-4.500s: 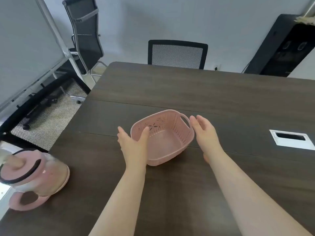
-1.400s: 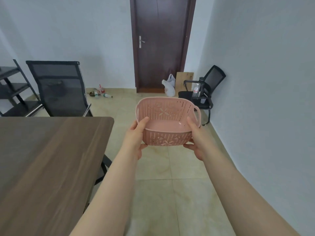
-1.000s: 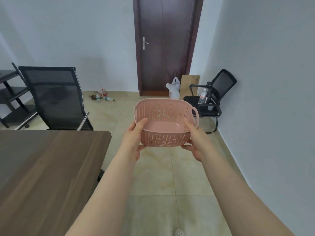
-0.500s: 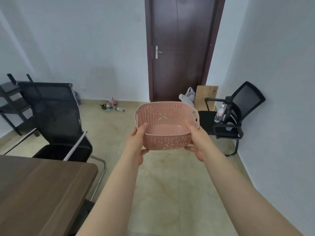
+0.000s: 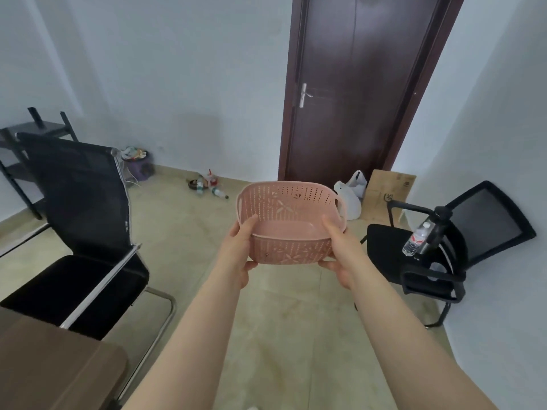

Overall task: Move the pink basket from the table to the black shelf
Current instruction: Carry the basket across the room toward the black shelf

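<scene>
You are mid-carry: the pink basket (image 5: 291, 221) is off the tabletop (image 5: 56, 365), whose corner sits at your lower left, and hangs in the air over the tiled floor (image 5: 284, 329), well apart from the black shelf (image 5: 22, 149). That shelf stands at the far left, partly hidden behind a black mesh chair (image 5: 78, 220). Judging by this, your next move is to turn left and walk round the chair to reach a free tier. Your left hand (image 5: 239, 255) and right hand (image 5: 340, 253) each have a closed grip on the basket's opposite sides, thumbs over the rim, fingers underneath. The basket looks empty, upright, perforated plastic with moulded side handles.
</scene>
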